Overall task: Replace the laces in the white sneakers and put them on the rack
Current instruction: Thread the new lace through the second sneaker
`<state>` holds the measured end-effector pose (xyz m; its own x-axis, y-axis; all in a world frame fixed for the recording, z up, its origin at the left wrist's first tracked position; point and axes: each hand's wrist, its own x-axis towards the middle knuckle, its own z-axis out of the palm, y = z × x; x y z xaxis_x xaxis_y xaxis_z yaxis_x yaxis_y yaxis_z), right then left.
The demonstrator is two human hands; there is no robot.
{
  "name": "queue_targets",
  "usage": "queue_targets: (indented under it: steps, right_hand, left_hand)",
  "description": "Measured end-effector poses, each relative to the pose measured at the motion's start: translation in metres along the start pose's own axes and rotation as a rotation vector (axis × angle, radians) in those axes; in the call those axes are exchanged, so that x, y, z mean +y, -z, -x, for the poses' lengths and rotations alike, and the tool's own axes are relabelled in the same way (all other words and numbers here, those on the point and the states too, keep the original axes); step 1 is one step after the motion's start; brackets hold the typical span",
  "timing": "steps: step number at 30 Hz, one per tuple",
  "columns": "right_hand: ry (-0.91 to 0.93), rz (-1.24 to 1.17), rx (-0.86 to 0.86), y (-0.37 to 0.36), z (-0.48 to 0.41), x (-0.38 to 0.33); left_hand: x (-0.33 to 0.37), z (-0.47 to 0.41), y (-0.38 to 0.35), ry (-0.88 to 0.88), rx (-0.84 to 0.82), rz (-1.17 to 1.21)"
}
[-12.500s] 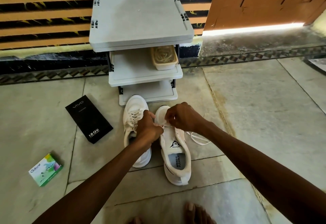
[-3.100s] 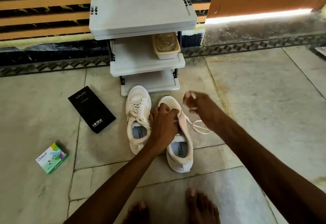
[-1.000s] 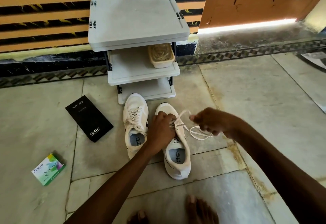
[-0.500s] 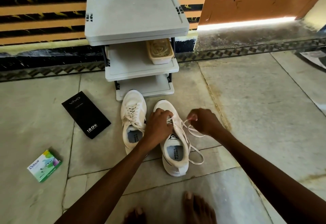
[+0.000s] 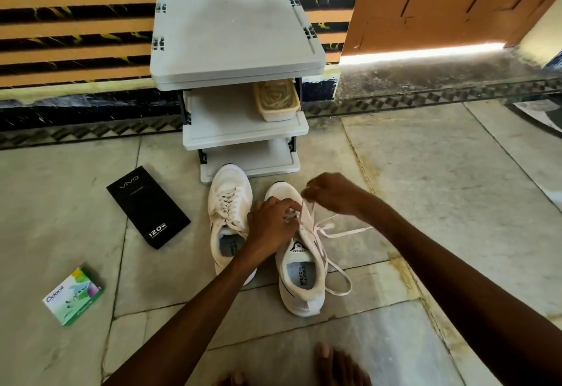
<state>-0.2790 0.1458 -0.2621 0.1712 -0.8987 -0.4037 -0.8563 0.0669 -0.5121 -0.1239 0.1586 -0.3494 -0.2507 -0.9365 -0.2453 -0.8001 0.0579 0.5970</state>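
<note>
Two sneakers [image 5: 229, 203] are set side by side on the floor [image 5: 441, 203], just before the rack [image 5: 237, 36].
Right sneaker [image 5: 301, 279] is gripped at its eyelets by the left hand [image 5: 272, 226]; its lace [image 5: 325, 227] is pinched by the right hand [image 5: 334, 194].

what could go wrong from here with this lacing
1. The right hand pinches the lace taut; if the left hand slips off the shoe, the shoe may tip or slide.
2. Loose lace loops lie on the floor beside the shoe, near a bare foot; stepping there could snag them.
</note>
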Motion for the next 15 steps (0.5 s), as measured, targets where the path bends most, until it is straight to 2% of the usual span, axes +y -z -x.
queue_targets:
  steps: [3,6,8,11,15]
  right_hand:
    - [0.001,-0.170,0.126,0.029,0.015,-0.016]
    - [0.061,-0.158,0.252,0.046,0.026,-0.018]
    - [0.095,-0.097,0.267,0.050,0.032,-0.013]
    - [0.079,0.065,0.171,0.036,0.032,0.008]
    - [0.026,0.198,-0.014,-0.001,0.031,0.029]
  left_hand:
    - [0.012,0.000,0.006,-0.029,-0.016,0.243]
    - [0.028,-0.001,0.027,-0.071,0.067,0.374]
    - [0.037,-0.004,0.049,-0.087,0.162,0.437]
    - [0.049,-0.009,0.084,-0.102,0.287,0.572]
    - [0.058,-0.008,0.105,-0.095,0.342,0.691]
